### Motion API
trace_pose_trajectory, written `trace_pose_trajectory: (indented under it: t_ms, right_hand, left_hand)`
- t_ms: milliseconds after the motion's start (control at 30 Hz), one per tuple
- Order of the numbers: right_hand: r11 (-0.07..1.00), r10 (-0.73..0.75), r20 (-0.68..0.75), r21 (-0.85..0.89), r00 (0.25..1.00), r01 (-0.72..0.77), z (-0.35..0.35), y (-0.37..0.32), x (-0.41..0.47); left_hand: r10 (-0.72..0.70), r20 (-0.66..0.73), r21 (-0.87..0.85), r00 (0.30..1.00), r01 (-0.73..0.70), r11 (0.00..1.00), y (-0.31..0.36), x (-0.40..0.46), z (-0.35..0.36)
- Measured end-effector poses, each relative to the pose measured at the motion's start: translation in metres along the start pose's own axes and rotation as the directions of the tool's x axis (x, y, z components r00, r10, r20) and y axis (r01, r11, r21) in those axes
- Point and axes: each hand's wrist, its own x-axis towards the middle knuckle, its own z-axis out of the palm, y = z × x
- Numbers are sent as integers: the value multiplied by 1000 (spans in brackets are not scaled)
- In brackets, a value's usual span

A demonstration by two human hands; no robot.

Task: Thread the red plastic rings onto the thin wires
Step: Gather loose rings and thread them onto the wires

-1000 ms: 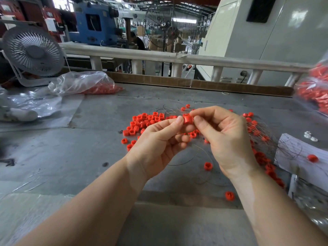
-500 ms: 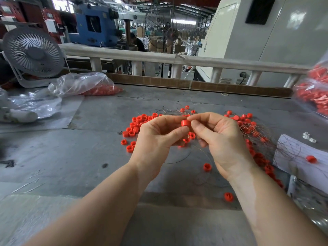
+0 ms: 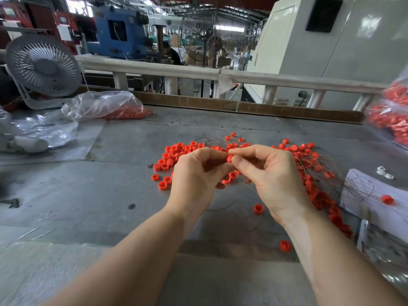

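My left hand (image 3: 196, 180) and right hand (image 3: 271, 177) meet above the middle of the counter (image 3: 88, 195), fingertips of both pinching one red ring (image 3: 229, 158). Loose rings (image 3: 174, 155) lie heaped just behind, thin wires (image 3: 318, 164) tangled toward the right edge. No lettering I can read anywhere.

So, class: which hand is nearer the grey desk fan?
Left. The left hand sits closer to the grey desk fan at far left; the right hand lies farther right.
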Motion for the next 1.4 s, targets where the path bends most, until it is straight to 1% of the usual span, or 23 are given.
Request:
trace_pose_trajectory:
  t_ms: [100, 200, 300, 400, 467, 600, 667, 733, 833, 900, 1033, 1100, 1233, 1400]
  right_hand:
    - [999, 11, 7, 39, 1000, -11, 0, 0, 1]
    - [982, 62, 38, 175, 997, -67, -1, 0, 1]
    - [967, 123, 122, 210, 985, -147, -3, 1, 0]
    - [920, 223, 178, 288, 958, -267, -4, 1, 1]
    - [886, 270, 192, 333, 943, -321, -4, 2, 2]
    - [821, 319, 230, 418, 919, -390, -4, 3, 2]
    - [792, 341, 269, 435, 901, -429, -3, 3, 2]
    - [786, 348, 299, 424, 889, -450, -4, 3, 2]
    - [803, 341, 307, 396, 889, -445, -4, 4, 2]
    - [808, 335, 293, 399, 895, -433, -4, 4, 2]
    - [790, 328, 230, 465, 916, -399, -3, 5, 4]
    - [807, 311, 180, 469, 933, -359, -2, 6, 5]
    - [886, 270, 100, 364, 958, -288, 0, 8, 5]
    - [937, 211, 52, 272, 976, -217, 1, 7, 3]
  left_hand:
    - [-7, -23, 28, 1000, 7, 1000, 0, 1, 0]
    - [-38, -58, -1, 998, 38, 999, -1, 2, -1]
    - [-2, 29, 47, 1000, 1, 999, -1, 0, 0]
    - [50, 89, 107, 995, -59, 992, 2, -2, 2]
    - [53, 97, 100, 994, -62, 993, 3, -2, 1]
    - [27, 111, 96, 993, -37, 995, 3, -2, 0]
    - [13, 91, 114, 996, -24, 993, 2, -2, 0]
    - [11, 85, 149, 996, -24, 989, 1, -1, -1]
    - [17, 87, 184, 996, -33, 982, 2, -1, 0]
    - [24, 91, 166, 996, -39, 985, 3, -1, 0]
    - [7, 156, 118, 988, -26, 993, 5, -2, 0]
    - [2, 190, 86, 982, -19, 996, 6, -3, 1]
    - [-17, 210, 12, 978, 15, 1000, 7, -4, 0]
    - [-22, 226, 9, 974, 21, 1000, 7, -5, 0]
